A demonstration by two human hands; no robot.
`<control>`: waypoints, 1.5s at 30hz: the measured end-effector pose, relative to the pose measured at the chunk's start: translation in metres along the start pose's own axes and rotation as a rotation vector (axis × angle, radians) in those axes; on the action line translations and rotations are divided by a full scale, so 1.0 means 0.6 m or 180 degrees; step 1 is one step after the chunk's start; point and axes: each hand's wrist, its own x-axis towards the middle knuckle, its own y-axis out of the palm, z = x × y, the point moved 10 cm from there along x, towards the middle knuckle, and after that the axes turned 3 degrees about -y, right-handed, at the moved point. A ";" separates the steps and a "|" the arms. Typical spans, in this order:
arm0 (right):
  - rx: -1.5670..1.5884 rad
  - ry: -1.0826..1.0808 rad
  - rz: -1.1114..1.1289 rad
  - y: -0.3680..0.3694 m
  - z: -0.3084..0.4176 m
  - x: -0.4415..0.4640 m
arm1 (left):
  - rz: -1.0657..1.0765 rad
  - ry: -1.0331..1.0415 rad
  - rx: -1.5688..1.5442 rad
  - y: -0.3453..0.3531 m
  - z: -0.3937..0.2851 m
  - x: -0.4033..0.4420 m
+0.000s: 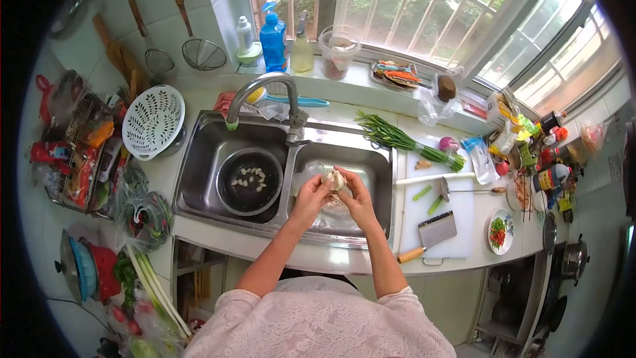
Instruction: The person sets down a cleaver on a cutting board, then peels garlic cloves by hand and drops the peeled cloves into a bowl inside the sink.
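A: Position of the garlic (336, 180)?
B: Held above the right basin (375, 167), touching neither rim nor wall.

A: State of the hands?
B: Left hand (311, 197): fingers closed on the garlic from its side. Right hand (358, 199): closed on the opposite side, fingertips meeting near the top. Both grips narrow; exact finger contact partly hidden.

A: Below it?
B: Clear plastic (334, 217) in the basin. In the left basin (197, 159), a bowl (248, 205) with loose pale cloves (252, 172).

A: Expected handling?
B: Judged light. Firm inside, papery outside; the skin probably tears and flakes readily. Dry skin should grip well; bare cloves, if wet, likely slippery. Hard squeezing may bruise them.

A: Best hold?
B: Judgement: steady the root end in one hand, pinch single cloves near their tips with the other.
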 end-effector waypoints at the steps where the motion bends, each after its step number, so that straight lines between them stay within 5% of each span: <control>1: 0.0347 0.0225 -0.0103 -0.002 -0.001 -0.009 | -0.0017 0.0135 0.0042 0.002 -0.005 -0.006; 11: -0.0967 0.0370 -0.0665 -0.016 0.047 -0.061 | 0.0025 0.0803 0.0828 0.053 -0.026 -0.060; 14: -0.2077 -0.0981 -0.0775 0.008 0.127 -0.075 | -0.0035 0.0722 0.1863 0.063 -0.038 -0.080; 18: -0.2141 -0.0968 -0.0941 0.019 0.158 -0.092 | -0.0131 0.0967 0.2623 0.083 -0.047 -0.096; 20: -0.1801 -0.0607 -0.1012 0.015 0.155 -0.098 | -0.0198 0.1198 0.2720 0.096 -0.058 -0.108; 39: -0.1794 -0.0893 -0.1625 0.016 0.141 -0.104 | -0.0882 0.1961 0.2483 0.099 -0.091 -0.146; 41: -0.0310 -0.0084 -0.1861 -0.017 0.071 -0.105 | -0.0899 0.1914 0.2257 0.085 -0.079 -0.141; 44: 0.0459 0.0282 -0.1528 -0.011 0.064 -0.092 | -0.0764 0.1901 0.2024 0.079 -0.075 -0.132; 45: 0.0461 0.0287 -0.1531 -0.018 0.073 -0.090 | -0.0556 0.1455 0.1527 0.081 -0.065 -0.124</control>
